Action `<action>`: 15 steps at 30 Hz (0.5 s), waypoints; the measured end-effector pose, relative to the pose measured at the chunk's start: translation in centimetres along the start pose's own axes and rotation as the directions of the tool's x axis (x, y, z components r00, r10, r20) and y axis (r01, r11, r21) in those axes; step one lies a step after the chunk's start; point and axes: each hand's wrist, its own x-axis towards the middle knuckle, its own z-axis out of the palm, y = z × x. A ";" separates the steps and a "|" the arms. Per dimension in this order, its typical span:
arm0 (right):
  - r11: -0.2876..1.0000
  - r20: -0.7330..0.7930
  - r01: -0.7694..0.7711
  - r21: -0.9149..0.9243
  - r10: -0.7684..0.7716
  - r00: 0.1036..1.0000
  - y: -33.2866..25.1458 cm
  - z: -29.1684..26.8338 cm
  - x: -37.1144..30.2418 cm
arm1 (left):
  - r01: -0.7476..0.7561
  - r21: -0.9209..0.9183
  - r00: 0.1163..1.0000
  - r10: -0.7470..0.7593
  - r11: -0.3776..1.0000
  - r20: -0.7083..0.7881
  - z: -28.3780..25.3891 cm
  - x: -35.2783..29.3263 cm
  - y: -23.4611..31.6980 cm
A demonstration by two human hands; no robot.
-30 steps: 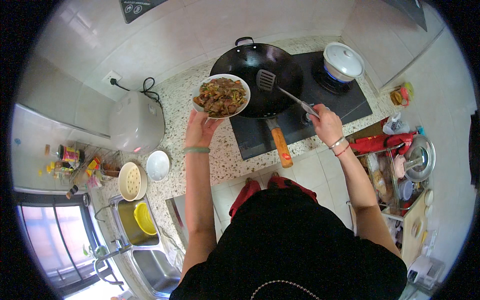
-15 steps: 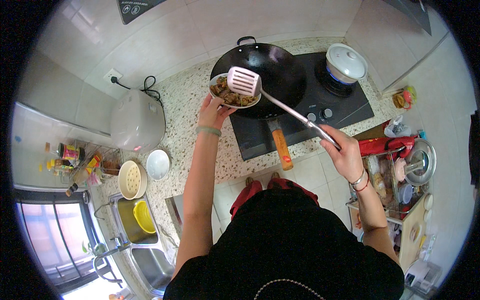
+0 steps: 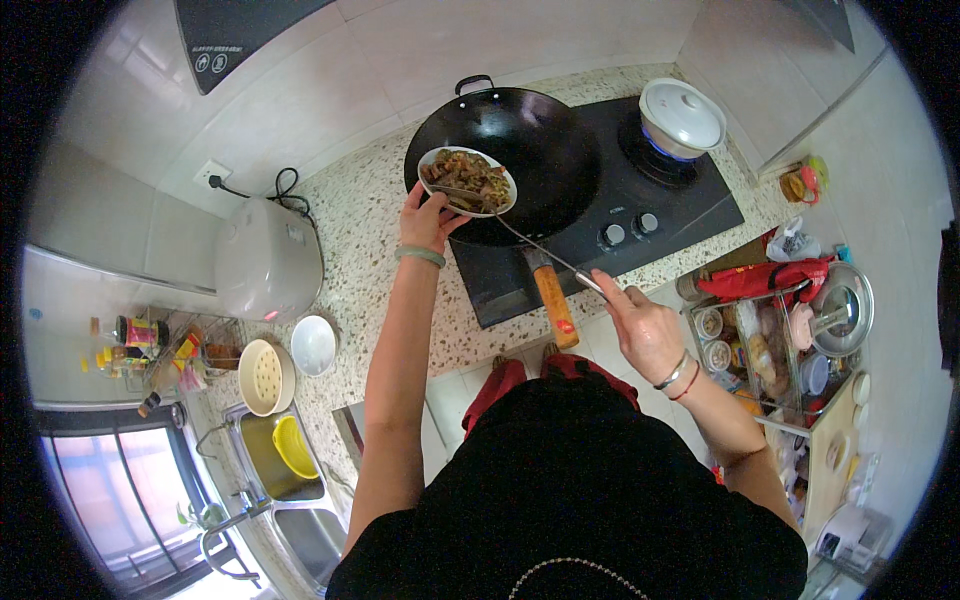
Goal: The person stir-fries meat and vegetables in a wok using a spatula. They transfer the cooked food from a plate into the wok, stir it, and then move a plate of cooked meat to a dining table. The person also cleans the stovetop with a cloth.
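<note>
Our parted left fingers [image 3: 434, 205] held a round white bowl [image 3: 511, 192]; our right fingers [image 3: 612, 290] were curled around a silver metal spatula [image 3: 585, 279].

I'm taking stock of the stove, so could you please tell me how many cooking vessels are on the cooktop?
2: a black wok on the left, partly behind the bowl, and a white lidded pot on the right burner. No others appear hidden.

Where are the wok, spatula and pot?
Wok [image 3: 548, 150]: head view, on the bare dark inner surface.
Spatula [image 3: 588, 282]: head view, on the handle, just ahead of the fingers holding it.
Pot [image 3: 681, 118]: head view, on the white lid.
</note>
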 end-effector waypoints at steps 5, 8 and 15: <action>0.996 -0.025 0.000 -0.085 -0.002 1.000 1.0 2.7 1.1 | 0.042 0.039 0.998 -0.041 0.998 -0.041 0.8 0.8 -0.6; 0.994 -0.051 -0.021 -0.105 0.015 0.999 2.2 3.9 2.0 | 0.038 0.097 0.995 -0.030 0.995 -0.090 1.4 0.9 -0.7; 0.997 -0.175 -0.076 0.017 0.077 0.981 4.5 4.6 3.3 | 0.002 0.313 0.991 0.040 0.950 -0.130 1.4 1.7 0.8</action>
